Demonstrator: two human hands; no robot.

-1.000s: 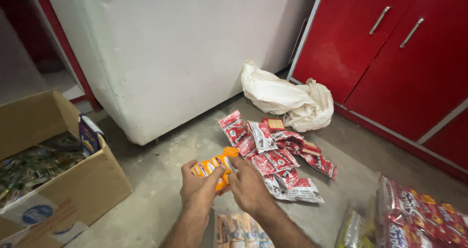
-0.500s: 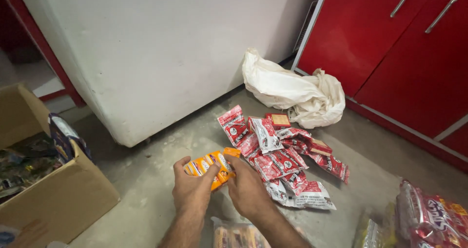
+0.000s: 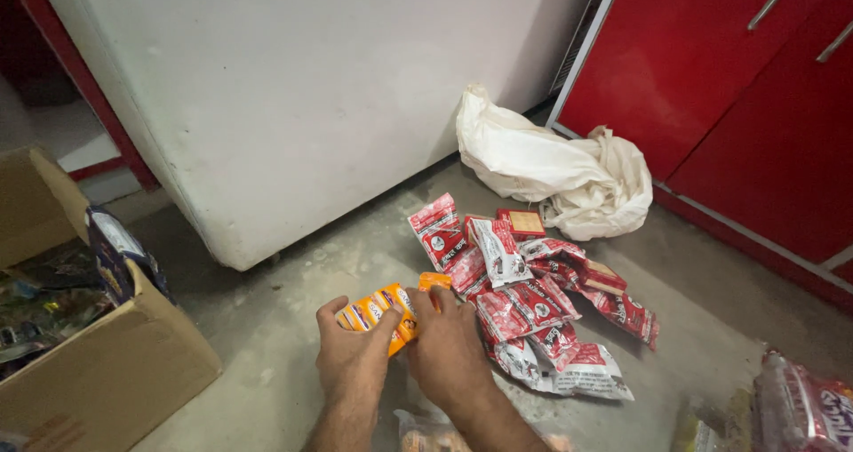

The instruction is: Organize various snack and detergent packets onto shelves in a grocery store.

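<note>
View has swung right and down since a second ago: the cardboard box [image 3: 98, 363] has slid toward the left edge, the red-and-white packets [image 3: 533, 301] and the white cloth bag [image 3: 560, 168] now sit nearer centre. Both hands stayed together low in the middle, same hold as before, no real change in the grip.

Left hand [image 3: 355, 363] is curled around the left end of a strip of small orange sachets [image 3: 382, 312], fingers closed on it from below, thumb on top. Right hand [image 3: 453, 350] pinches the right end of the same strip, fingers pressed down over it; one orange sachet pokes out above the knuckles. The strip is held just above the concrete floor [image 3: 267, 328], just left of the packet pile, not touching it as far as can be seen.

The packet pile lies spread on the floor, right of the hands, running up toward the cloth bag, which sits crumpled against the red cabinet [image 3: 729, 88]. A big white appliance [image 3: 311, 96] fills the top of the view, its lower corner above the hands. The box at left is open, with mixed wrapped goods inside and a dark pouch leaning on its rim. More packs at the bottom edge and lower right corner, cut off, too partial to tell.
</note>
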